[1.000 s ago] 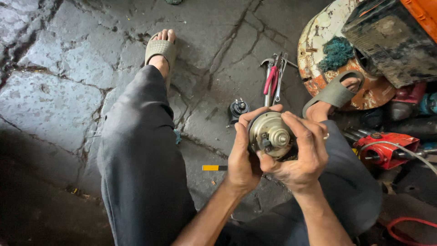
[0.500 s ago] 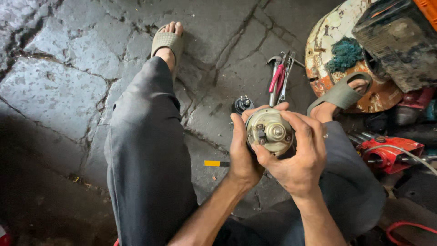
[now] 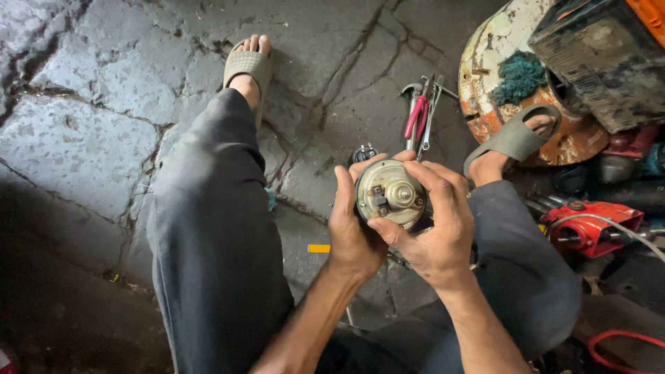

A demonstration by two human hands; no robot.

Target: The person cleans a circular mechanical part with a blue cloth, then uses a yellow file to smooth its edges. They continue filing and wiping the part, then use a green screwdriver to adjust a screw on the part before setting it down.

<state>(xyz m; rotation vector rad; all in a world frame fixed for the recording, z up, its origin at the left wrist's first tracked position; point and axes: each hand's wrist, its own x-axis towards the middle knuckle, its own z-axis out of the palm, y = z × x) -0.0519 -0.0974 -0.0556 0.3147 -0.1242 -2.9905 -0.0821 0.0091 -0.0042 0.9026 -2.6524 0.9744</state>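
Two hands [image 3: 398,235] around round, grimy metal motor [image 3: 390,194]

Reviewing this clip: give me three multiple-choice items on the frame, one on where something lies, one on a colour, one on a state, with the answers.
1. Where do the pliers with coloured handles lie?
A. On the cracked stone floor beyond the hands
B. On the person's lap
C. Inside the red machine

2. What colour is the small flat piece on the floor between the legs?
A. Blue
B. Yellow
C. White

3. How is the round metal part held?
A. Lying loose on the floor
B. In the left hand alone
C. Gripped by both hands

Answers: 1 A, they rest on the floor near the rusty drum. 2 B, it shows yellow. 3 C, the left hand and right hand both wrap it.
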